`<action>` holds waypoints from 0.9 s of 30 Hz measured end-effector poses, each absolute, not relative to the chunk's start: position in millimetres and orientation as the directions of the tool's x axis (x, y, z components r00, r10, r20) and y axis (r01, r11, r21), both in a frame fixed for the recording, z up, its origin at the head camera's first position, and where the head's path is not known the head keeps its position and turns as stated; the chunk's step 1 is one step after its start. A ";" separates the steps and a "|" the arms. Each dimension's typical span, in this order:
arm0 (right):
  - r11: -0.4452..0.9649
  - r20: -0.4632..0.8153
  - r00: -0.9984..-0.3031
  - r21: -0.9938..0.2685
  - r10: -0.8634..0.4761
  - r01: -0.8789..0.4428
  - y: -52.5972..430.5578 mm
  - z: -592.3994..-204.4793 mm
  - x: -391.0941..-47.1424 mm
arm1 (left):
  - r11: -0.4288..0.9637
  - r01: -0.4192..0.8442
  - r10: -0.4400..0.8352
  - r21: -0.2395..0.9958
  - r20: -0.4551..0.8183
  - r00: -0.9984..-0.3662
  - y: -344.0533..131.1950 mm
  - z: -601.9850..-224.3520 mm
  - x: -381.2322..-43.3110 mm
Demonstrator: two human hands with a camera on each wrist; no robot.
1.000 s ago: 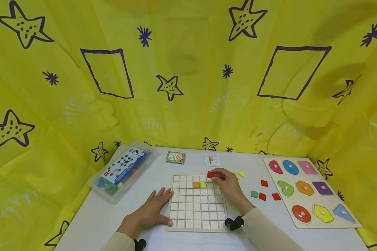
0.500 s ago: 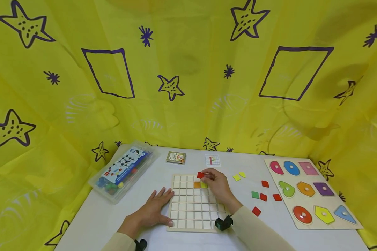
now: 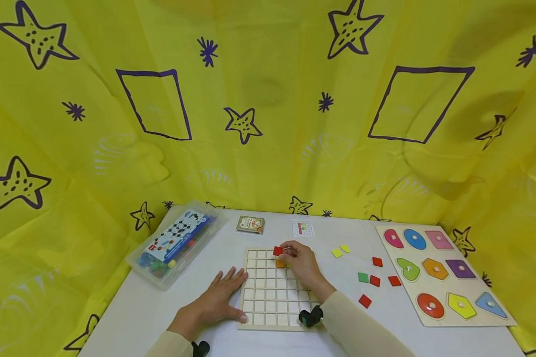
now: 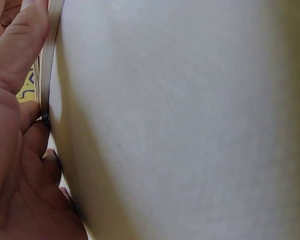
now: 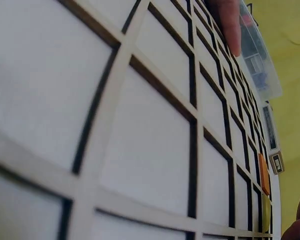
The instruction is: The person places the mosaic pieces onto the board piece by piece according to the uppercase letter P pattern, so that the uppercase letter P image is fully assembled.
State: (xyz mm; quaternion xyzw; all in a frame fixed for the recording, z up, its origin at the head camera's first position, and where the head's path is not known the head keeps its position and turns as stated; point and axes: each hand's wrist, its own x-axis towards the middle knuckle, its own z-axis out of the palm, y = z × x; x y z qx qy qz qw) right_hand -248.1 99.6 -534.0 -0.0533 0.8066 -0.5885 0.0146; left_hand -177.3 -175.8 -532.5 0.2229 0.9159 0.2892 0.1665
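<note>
A wooden grid board (image 3: 270,291) lies on the white table. Between thumb and fingers, my right hand (image 3: 301,263) pinches a red square tile (image 3: 278,251) over the board's far rows. Just nearer me, an orange tile (image 3: 280,264) sits in a cell; the yellow tile (image 3: 288,265) beside it is mostly covered by that hand. Both the orange tile (image 5: 263,172) and yellow tile (image 5: 266,215) show in the right wrist view. With fingers spread, my left hand (image 3: 219,297) rests at the board's left edge, its thumb touching the near corner.
Right of the board lie loose red tiles (image 3: 374,281), a green tile (image 3: 363,277) and yellow pieces (image 3: 337,253). A shape puzzle board (image 3: 442,272) stands farther right. Behind are a pattern card (image 3: 302,228) and small box (image 3: 250,224); a plastic case (image 3: 176,243) sits left.
My right hand has moved left across the board's far rows with the red tile, uncovering yellow pieces and a red tile on the table. The left hand stays in place.
</note>
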 end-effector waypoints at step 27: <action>0.390 0.057 -0.992 -0.915 -0.115 -0.098 87.7 -536.7 -247.8 | 0.733 0.313 0.504 0.604 -0.173 -0.846 -176.5 -534.9 -178.1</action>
